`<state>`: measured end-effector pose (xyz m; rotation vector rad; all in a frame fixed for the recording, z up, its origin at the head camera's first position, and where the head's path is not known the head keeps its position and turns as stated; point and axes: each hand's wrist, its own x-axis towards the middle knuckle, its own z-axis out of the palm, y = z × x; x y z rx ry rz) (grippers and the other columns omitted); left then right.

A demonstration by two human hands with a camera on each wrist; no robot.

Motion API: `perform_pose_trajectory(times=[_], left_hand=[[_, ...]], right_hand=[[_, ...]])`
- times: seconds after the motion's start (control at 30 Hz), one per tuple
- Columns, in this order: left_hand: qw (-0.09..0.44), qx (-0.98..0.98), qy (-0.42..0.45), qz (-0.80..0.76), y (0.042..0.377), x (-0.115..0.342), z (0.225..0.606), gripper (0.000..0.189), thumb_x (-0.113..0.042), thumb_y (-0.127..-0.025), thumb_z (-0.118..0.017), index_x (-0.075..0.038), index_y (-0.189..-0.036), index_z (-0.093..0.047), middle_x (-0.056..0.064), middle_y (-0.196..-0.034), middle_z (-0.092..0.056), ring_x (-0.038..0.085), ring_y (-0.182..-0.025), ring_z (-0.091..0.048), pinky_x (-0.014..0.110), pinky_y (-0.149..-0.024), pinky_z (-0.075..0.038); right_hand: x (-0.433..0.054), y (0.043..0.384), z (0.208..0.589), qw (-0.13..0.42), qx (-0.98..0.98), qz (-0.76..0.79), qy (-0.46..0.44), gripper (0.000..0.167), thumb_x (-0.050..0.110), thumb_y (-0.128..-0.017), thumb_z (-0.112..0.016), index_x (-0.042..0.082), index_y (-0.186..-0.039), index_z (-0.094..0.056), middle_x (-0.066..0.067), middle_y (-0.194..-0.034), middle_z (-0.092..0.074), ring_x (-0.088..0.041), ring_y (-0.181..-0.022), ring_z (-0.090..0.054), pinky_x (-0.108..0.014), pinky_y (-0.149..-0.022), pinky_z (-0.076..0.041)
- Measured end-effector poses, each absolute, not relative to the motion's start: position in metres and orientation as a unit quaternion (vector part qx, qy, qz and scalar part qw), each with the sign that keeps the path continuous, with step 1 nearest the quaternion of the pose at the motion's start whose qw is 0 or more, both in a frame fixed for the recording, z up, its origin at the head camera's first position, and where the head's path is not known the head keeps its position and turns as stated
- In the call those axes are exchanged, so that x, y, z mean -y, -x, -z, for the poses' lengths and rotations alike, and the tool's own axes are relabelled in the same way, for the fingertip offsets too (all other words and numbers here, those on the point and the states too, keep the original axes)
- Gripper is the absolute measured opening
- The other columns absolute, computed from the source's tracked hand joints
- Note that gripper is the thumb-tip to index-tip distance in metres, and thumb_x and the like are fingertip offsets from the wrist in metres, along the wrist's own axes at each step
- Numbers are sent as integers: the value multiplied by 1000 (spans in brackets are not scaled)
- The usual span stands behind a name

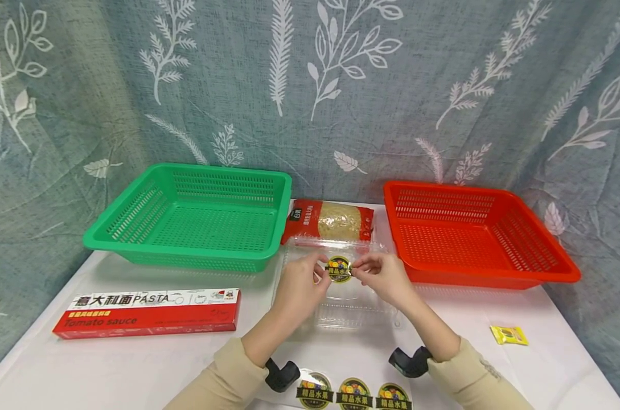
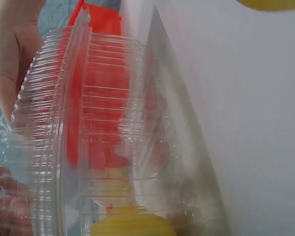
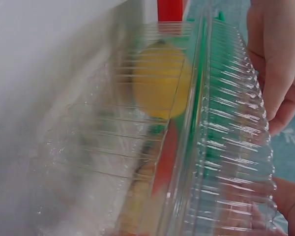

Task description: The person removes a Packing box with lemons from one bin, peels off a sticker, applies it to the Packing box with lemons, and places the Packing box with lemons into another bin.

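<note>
Two hands pinch a fruit label over a clear box

Only the head view shows the round black-and-gold sticker (image 1: 339, 269), at the centre of the frame; the left hand (image 1: 302, 285) pinches its left edge and the right hand (image 1: 386, 279) its right. Beneath is a transparent ribbed plastic container (image 1: 335, 316). The wrist views show the container's fluted side walls and, through them, a rounded yellow shape (image 3: 162, 81) that the head view does not make plain.

A white-covered counter (image 1: 161, 370) stands against a grey-blue curtain (image 1: 248, 68) printed with white leaves. A green perforated plastic basket (image 1: 187, 249) sits left of centre, a red perforated plastic basket (image 1: 486, 273) on the right, and a red-and-clear bag of pale yellow pasta (image 1: 335, 221) between them. A long red-and-white cardboard pasta box (image 1: 151, 313) lies at lower left, a small yellow wrapped sachet (image 1: 509, 335) at lower right.

Three matching round labels (image 1: 354, 394) lie at the bottom edge, the right one cut off. Whether the sticker touches the lid cannot be told, nor whether the yellow shape lies inside the container or beyond it.
</note>
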<state>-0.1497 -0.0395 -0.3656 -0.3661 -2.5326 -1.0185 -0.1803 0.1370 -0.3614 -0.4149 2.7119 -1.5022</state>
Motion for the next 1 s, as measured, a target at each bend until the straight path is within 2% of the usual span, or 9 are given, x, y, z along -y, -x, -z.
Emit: perform_pose_trajectory(times=[0.23,0.6,1.0], left_hand=[[208,916,126,320,153,36,371,14,0,-71,-66,-5,-84,-64,-2,-60,-59,11,-55,-54,21,-50,-42],[209,924,130,293,155,32,372,11,2,-70,-67,-2,-80,-63,1,-59,-56,13,-53,-50,21,-44,-39],[195,936,124,266,156,28,370,14,1,-69,-71,-2,-80,-62,8,-67,-61,23,-63,-59,30,-53,-48]], right_hand=[[-131,183,362,-23,-896,426,125,5,1,-75,-69,-1,-80,-68,-7,-70,-66,-12,-56,-55,-22,-51,-46],[-127,183,362,-18,-908,409,93,7,3,-70,-70,2,-77,-69,-2,-65,-65,-11,-56,-54,-24,-49,-42],[-126,183,364,-28,-920,382,89,7,5,-68,-73,6,-73,-68,1,-60,-60,-13,-55,-51,-25,-50,-42]])
